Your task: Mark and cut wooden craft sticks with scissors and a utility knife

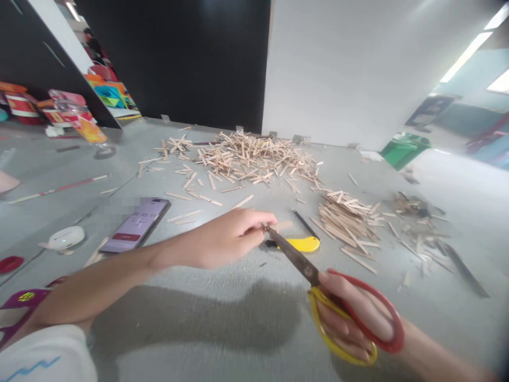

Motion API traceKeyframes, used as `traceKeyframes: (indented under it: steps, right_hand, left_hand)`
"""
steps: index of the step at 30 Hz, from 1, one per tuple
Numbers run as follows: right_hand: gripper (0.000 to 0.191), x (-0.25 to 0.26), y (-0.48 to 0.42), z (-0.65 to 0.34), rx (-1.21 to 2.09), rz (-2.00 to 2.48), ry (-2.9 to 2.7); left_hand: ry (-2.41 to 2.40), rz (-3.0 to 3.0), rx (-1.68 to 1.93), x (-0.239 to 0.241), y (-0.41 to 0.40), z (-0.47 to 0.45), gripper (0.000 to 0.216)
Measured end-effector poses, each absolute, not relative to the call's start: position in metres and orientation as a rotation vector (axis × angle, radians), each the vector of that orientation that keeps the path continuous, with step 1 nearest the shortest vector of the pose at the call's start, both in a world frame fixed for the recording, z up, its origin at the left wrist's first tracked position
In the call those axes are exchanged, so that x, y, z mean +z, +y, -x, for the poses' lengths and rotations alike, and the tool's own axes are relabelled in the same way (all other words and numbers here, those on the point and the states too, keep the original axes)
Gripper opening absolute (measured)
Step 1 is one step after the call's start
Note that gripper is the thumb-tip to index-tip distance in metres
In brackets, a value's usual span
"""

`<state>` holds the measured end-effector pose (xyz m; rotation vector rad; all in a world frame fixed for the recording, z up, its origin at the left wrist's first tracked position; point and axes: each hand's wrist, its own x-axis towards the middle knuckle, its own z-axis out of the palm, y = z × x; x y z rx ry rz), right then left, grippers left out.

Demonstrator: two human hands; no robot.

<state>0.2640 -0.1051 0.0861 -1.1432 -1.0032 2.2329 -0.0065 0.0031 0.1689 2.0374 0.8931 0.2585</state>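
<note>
The left hand pinched a thin pale wooden stick; the right hand gripped red-and-yellow-handled steel scissors, blade tips at the stick.

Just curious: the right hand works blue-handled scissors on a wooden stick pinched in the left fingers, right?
Not blue: the head view shows the scissors in the right hand with one red and one yellow handle. The left fingers do pinch the wooden stick.
</note>
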Motion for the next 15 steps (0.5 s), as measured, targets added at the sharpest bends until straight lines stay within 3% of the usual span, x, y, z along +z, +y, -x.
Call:
traceKeyframes:
  steps: [15]
  right_hand:
    - [0.085, 0.069, -0.103, -0.254, 2.349, 0.857, -0.832]
  left_hand:
    - [0.678, -1.562, 0.028, 0.148, 0.062, 0.012, 0.017]
